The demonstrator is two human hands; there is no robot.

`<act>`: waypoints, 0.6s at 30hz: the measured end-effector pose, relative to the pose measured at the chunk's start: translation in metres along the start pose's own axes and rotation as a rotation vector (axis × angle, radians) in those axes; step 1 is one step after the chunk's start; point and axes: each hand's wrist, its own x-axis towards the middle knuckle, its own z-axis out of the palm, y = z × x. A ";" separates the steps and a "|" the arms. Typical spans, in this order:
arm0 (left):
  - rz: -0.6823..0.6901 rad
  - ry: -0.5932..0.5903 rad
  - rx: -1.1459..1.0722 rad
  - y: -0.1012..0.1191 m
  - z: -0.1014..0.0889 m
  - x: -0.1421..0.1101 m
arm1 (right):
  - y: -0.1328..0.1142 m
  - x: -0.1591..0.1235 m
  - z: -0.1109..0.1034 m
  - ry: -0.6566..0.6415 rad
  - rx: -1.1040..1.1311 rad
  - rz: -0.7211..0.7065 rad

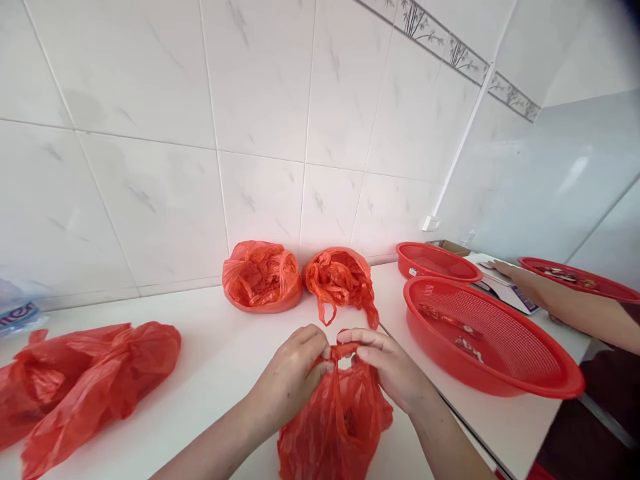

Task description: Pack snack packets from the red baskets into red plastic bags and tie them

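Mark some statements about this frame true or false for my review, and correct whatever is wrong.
1. The left hand and the right hand both have their fingers on the red bag. True.
2. The large red basket is on the left side of the view. False: it stands to the right of both hands.
3. That basket holds nothing. False: a few small items lie in it.
4. Another person's arm reaches in from the right. True.
5. Blue plastic bundles stand by the wall. False: the left bundle and the right bundle by the tiled wall are both red.
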 end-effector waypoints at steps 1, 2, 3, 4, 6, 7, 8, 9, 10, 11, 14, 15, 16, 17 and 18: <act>0.027 -0.016 0.016 0.002 -0.003 -0.004 | 0.005 0.003 -0.005 0.054 0.008 -0.004; 0.038 -0.049 0.025 0.005 -0.007 -0.010 | 0.011 0.006 -0.011 0.148 -0.044 -0.020; 0.033 -0.102 0.034 0.008 -0.011 -0.016 | 0.020 0.010 -0.017 0.271 -0.148 -0.051; 0.020 -0.172 0.047 0.012 -0.016 -0.023 | 0.030 0.015 -0.023 0.396 -0.275 -0.085; -0.011 -0.348 0.070 0.018 -0.026 -0.037 | 0.054 0.022 -0.032 0.554 -0.479 -0.128; -0.026 -0.432 0.063 0.021 -0.031 -0.042 | 0.065 0.025 -0.036 0.572 -0.525 -0.131; -0.044 -0.498 0.037 0.022 -0.036 -0.047 | 0.076 0.026 -0.039 0.559 -0.540 -0.122; -0.066 -0.542 -0.010 0.023 -0.039 -0.050 | 0.086 0.027 -0.041 0.526 -0.533 -0.104; -0.093 -0.556 -0.066 0.023 -0.042 -0.051 | 0.094 0.027 -0.044 0.497 -0.507 -0.090; -0.124 -0.535 -0.118 0.022 -0.043 -0.051 | 0.101 0.026 -0.046 0.488 -0.460 -0.078; -0.187 -0.354 -0.174 0.019 -0.032 -0.045 | 0.113 0.024 -0.058 0.558 -0.184 -0.016; -0.188 -0.287 -0.161 0.018 -0.024 -0.042 | 0.115 0.024 -0.063 0.587 -0.081 0.009; -0.176 -0.239 -0.131 0.017 -0.014 -0.038 | 0.118 0.023 -0.068 0.607 -0.002 0.028; -0.152 -0.217 -0.087 0.015 -0.003 -0.036 | 0.120 0.023 -0.072 0.611 0.046 0.040; -0.127 -0.225 -0.022 0.013 0.008 -0.033 | 0.122 0.023 -0.075 0.606 0.064 0.044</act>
